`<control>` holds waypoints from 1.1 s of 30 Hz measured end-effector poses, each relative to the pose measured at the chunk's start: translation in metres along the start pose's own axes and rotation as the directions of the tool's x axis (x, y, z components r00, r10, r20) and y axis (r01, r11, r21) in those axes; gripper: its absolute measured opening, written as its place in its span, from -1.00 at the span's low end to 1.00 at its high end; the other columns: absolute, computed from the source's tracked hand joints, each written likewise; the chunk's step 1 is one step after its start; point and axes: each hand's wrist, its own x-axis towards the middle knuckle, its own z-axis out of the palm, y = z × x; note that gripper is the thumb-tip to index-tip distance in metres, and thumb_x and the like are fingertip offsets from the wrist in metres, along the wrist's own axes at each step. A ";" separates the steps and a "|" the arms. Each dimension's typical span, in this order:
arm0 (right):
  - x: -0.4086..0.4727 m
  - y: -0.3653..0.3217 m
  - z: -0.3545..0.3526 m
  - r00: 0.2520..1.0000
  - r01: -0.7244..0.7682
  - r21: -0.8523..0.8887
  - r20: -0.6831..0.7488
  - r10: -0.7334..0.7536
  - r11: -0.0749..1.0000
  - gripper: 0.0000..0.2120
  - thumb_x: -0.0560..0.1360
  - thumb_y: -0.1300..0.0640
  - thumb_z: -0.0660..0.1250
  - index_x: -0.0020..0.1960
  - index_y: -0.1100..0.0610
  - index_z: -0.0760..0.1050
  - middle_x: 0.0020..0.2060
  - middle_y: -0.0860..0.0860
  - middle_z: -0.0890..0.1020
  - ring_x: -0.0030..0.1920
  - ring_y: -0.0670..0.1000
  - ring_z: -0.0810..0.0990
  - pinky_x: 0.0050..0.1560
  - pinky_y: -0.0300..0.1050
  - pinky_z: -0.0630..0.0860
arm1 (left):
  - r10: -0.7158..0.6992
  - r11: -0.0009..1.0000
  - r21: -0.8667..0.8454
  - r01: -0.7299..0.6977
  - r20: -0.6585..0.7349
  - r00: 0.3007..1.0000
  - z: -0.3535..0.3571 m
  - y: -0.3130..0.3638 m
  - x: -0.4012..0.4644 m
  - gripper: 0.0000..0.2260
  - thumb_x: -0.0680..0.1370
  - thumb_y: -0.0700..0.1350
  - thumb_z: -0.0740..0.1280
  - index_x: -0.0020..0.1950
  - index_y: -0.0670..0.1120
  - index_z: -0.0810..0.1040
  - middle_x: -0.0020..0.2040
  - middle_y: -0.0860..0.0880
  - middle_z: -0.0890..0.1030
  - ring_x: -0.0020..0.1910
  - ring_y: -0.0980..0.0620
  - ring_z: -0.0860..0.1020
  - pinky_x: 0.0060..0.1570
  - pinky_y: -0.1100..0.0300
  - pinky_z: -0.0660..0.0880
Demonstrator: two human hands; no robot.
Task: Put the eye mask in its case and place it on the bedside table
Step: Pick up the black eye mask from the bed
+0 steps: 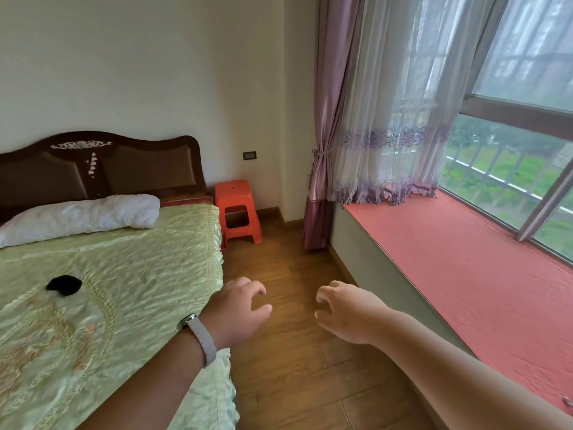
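A small black item (64, 285), likely the eye mask or its case, lies on the green bedspread (130, 274) at the left. An orange plastic stool (237, 209) stands beside the headboard, where a bedside table would be. My left hand (238, 308), with a pale wristband, hovers over the bed's right edge, fingers curled loosely and apart, holding nothing. My right hand (347, 311) hangs over the wooden floor, also empty with fingers spread. Both hands are well to the right of the black item.
A white pillow (83, 217) rests against the dark wooden headboard (102, 169). A red-cushioned window seat (465, 268) runs along the right under sheer and purple curtains (372, 119). A strip of wooden floor (294, 367) separates bed and window seat.
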 end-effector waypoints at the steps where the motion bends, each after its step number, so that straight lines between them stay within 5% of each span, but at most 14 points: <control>1: 0.009 0.003 -0.001 1.000 0.000 0.001 0.001 0.000 1.000 -0.67 0.52 -0.15 0.16 0.21 -0.04 0.44 0.08 -0.05 0.48 -0.11 0.00 0.47 -0.22 -0.10 0.39 | -0.002 1.000 -0.004 0.002 0.004 1.000 0.001 -0.001 0.008 -0.67 0.54 0.15 0.27 0.24 0.06 0.53 0.18 0.07 0.53 0.09 0.06 0.48 0.14 0.10 0.49; 12: 0.112 0.054 -0.020 0.997 0.081 0.036 -0.008 -0.081 0.996 -0.64 0.51 -0.18 0.17 0.24 -0.07 0.42 0.10 -0.08 0.47 -0.09 -0.03 0.48 -0.21 -0.12 0.44 | -0.011 0.992 0.125 0.009 0.020 1.000 0.007 -0.007 0.092 -0.63 0.56 0.15 0.23 0.31 0.04 0.51 0.29 0.09 0.52 0.28 0.06 0.44 0.27 0.11 0.42; 25: 0.279 0.145 -0.055 0.948 0.317 0.032 0.025 -0.318 0.948 -0.58 0.50 -0.16 0.20 0.31 -0.03 0.40 0.20 -0.02 0.47 0.12 0.05 0.50 0.01 0.01 0.53 | -0.182 0.975 0.115 0.190 -0.075 0.980 -0.001 0.024 0.245 -0.66 0.57 0.12 0.26 0.29 0.03 0.53 0.29 0.11 0.51 0.30 0.08 0.42 0.28 0.19 0.38; 33: 0.367 0.130 -0.063 0.864 0.501 -0.009 0.057 -0.500 0.866 -0.53 0.48 -0.20 0.19 0.34 -0.06 0.37 0.19 -0.01 0.46 0.19 0.10 0.48 -0.02 0.01 0.51 | -0.326 0.929 0.153 0.337 -0.091 0.941 -0.026 -0.006 0.280 -0.62 0.58 0.16 0.25 0.35 0.05 0.50 0.35 0.13 0.48 0.35 0.08 0.40 0.31 0.17 0.37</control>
